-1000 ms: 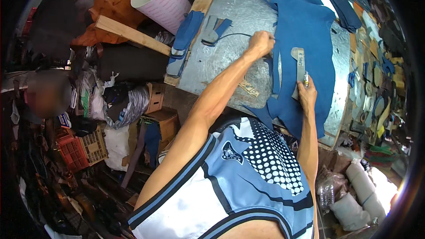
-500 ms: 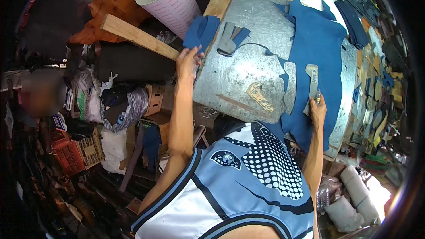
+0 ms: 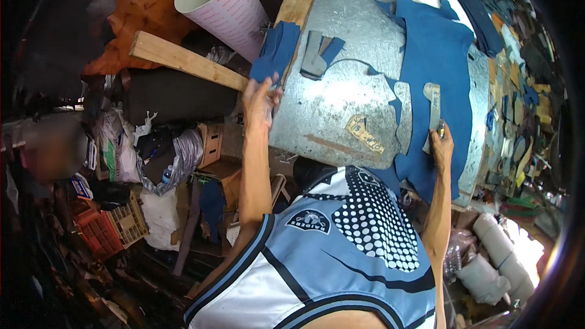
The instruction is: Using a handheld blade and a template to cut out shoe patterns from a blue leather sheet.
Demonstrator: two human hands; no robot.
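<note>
"Starting at the far left, what lies there?"

"A piece of orange leather (image 3: 143, 15). Nearer and a little to the right, a wooden plank (image 3: 183, 59) slants toward the table (image 3: 347, 9). Beyond the plank, further right, a pale roll (image 3: 237, 18) with pink marks shows its open end."

"And the left hand (image 3: 259, 99)?"

"At the table's left edge, by the near end of a blue stack (image 3: 277, 49) of strips. Its fingers are loosely spread; I cannot tell whether the tips touch the stack."

"What is on the metal top?"

"Toward the far left, some grey and blue pieces (image 3: 314, 52) overlap. Nearer and further right, a tan card (image 3: 364, 134) lies flat."

"Where is the blue sheet (image 3: 436, 49)?"

"Flat on the right part of the table, running from far to near, its far end ragged. A pale template (image 3: 434, 105), widest at its far end, lies on it."

"And the right hand (image 3: 443, 142)?"

"Over the template's near end, fingers closed around a small tool (image 3: 441, 125) with a yellow part; its kind is too small to tell."

"Further right?"

"Dark folded pieces (image 3: 480, 23) on the far side, and a pale bundle (image 3: 483, 284) on the near side."
</note>
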